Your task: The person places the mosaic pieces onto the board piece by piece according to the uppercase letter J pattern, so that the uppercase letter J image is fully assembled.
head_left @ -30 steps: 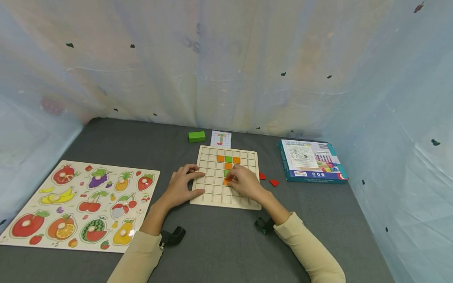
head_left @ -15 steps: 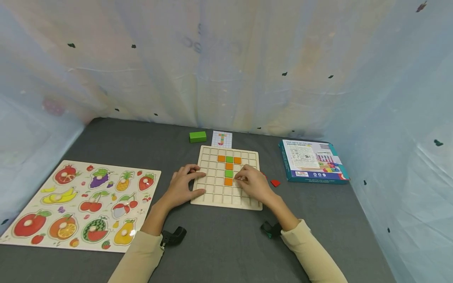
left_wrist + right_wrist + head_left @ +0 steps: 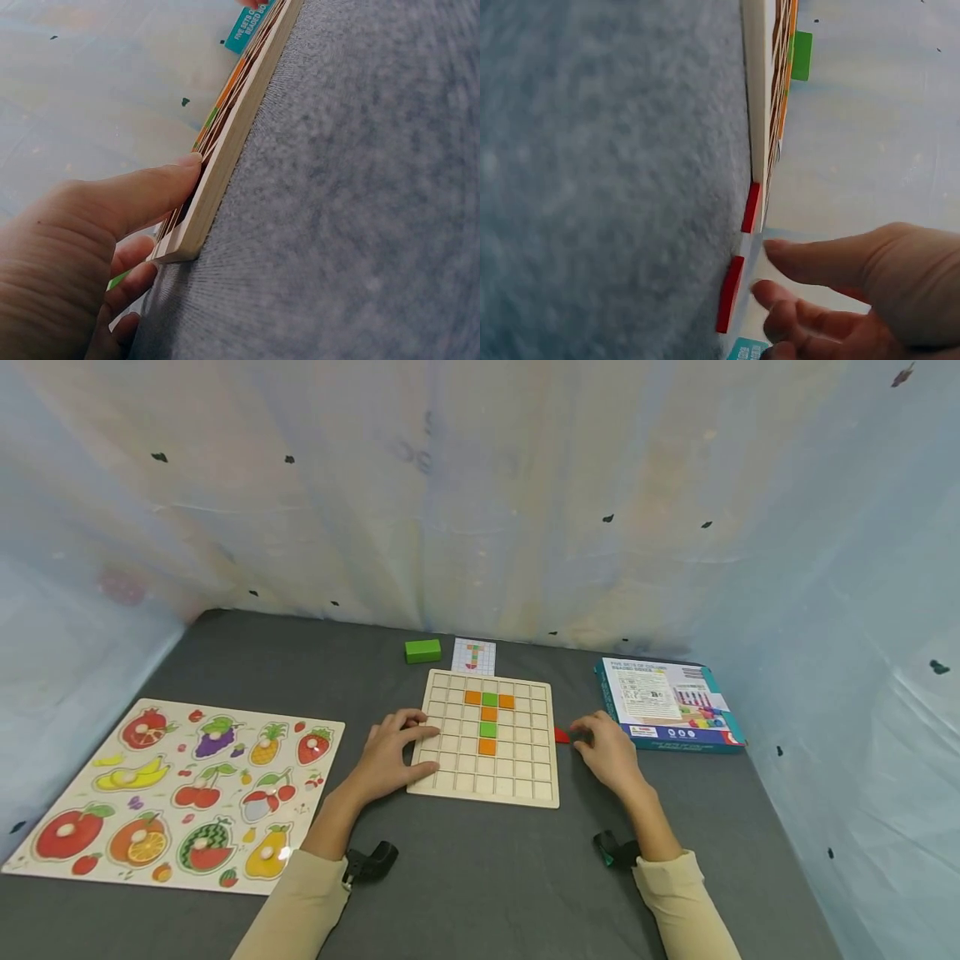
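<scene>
A wooden grid board (image 3: 525, 777) lies on the table, with orange (image 3: 487, 747) and green (image 3: 489, 700) square tiles set in a T-like pattern. My left hand (image 3: 392, 749) rests on its left edge; in the left wrist view the thumb (image 3: 161, 187) lies on the rim, with the other fingers beside the board. To the right of the board, my right hand (image 3: 609, 752) hovers by a red piece (image 3: 562, 736). Two red pieces, a far one (image 3: 751, 208) and a near one (image 3: 730, 294), show in the right wrist view, apart from thumb and fingers, which hold nothing.
Behind the board are a pattern card (image 3: 474, 656) and a green block (image 3: 423, 651). A fruit puzzle board (image 3: 296, 727) occupies the left side. At the right lies a flat boxed set (image 3: 648, 697). Plastic sheeting (image 3: 480, 527) hangs around the table.
My right hand has left the lowest orange tile and moved right, off the board, to the red pieces. The left hand stays on the board's left edge.
</scene>
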`<state>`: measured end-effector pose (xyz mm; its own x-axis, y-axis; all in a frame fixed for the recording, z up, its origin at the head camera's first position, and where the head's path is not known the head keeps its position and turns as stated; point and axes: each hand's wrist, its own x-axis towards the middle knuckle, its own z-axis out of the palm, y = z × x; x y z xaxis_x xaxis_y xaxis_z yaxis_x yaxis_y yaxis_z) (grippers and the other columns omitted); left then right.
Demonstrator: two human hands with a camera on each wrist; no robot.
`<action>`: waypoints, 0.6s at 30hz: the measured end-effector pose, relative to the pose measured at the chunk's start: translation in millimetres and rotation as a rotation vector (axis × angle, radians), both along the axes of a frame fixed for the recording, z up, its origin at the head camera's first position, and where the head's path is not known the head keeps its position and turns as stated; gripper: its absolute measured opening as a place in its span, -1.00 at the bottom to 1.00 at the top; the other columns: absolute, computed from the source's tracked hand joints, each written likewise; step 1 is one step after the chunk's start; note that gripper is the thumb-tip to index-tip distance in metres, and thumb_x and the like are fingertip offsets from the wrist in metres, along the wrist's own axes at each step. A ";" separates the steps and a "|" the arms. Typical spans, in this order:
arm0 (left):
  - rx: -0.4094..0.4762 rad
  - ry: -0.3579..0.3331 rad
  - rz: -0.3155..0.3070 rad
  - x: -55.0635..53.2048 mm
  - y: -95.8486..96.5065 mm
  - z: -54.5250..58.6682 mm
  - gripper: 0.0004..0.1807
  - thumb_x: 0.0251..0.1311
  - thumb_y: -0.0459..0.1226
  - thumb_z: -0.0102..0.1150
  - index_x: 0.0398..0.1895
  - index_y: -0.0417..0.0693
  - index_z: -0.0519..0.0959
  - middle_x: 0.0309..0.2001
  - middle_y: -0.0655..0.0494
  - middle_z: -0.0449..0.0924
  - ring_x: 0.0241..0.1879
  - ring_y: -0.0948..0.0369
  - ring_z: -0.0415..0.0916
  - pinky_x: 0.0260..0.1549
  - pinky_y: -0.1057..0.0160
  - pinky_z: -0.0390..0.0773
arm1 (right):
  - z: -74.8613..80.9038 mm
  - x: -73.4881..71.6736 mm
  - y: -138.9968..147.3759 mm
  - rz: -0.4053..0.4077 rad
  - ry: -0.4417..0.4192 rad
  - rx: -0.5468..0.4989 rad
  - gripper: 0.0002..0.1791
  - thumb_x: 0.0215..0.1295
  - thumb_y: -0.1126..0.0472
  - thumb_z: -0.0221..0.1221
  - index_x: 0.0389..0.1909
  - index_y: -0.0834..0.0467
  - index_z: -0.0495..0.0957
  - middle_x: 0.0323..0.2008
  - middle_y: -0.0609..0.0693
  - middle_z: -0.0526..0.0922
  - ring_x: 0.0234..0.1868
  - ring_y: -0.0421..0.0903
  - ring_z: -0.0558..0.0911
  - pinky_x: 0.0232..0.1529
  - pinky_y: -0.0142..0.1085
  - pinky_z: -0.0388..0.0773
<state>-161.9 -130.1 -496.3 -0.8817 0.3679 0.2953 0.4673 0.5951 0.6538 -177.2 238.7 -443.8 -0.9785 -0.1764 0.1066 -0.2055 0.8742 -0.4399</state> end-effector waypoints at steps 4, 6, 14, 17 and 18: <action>0.003 0.000 -0.002 0.2 -0.6 0.1 -0.43 0.08 -0.07 0.47 0.18 -0.02 0.64 0.28 -0.06 0.36 0.16 -0.01 0.30 0.04 -0.12 0.15 | 2.0 0.2 3.8 0.010 -0.060 0.056 -0.73 0.17 0.37 0.37 -0.09 0.24 0.69 -0.13 0.16 0.58 -0.19 0.10 0.61 -0.20 0.05 0.52; 0.004 0.002 -0.004 -0.1 -0.3 0.5 -0.43 0.07 -0.06 0.47 0.18 -0.02 0.64 0.28 -0.06 0.36 0.17 -0.01 0.30 0.05 -0.12 0.15 | 2.9 0.9 5.2 0.023 -0.077 0.070 -0.74 0.16 0.37 0.37 -0.10 0.25 0.69 -0.17 0.15 0.57 -0.21 0.09 0.59 -0.21 0.05 0.51; 0.003 0.003 -0.002 -0.4 -0.3 0.1 -0.43 0.06 -0.06 0.48 0.17 -0.01 0.64 0.27 -0.06 0.37 0.15 0.00 0.30 0.04 -0.11 0.15 | 4.9 1.3 9.0 0.015 -0.130 0.107 -0.75 0.18 0.33 0.38 -0.11 0.25 0.67 -0.31 0.08 0.51 -0.34 0.00 0.49 -0.32 -0.05 0.45; 0.000 0.005 0.000 -0.2 -0.1 -0.1 -0.43 0.06 -0.05 0.47 0.17 -0.01 0.64 0.27 -0.05 0.37 0.14 0.00 0.30 0.02 -0.11 0.16 | 5.7 1.4 9.7 0.010 -0.147 0.111 -0.77 0.19 0.32 0.38 -0.13 0.25 0.66 -0.37 0.06 0.49 -0.39 -0.02 0.46 -0.38 -0.11 0.41; -0.002 0.006 0.001 -0.3 0.0 -0.3 -0.43 0.07 -0.05 0.47 0.17 -0.01 0.64 0.27 -0.05 0.37 0.14 0.01 0.31 0.01 -0.11 0.16 | 6.0 1.3 9.9 0.008 -0.152 0.112 -0.78 0.19 0.32 0.38 -0.14 0.25 0.66 -0.38 0.06 0.49 -0.41 -0.03 0.46 -0.39 -0.12 0.40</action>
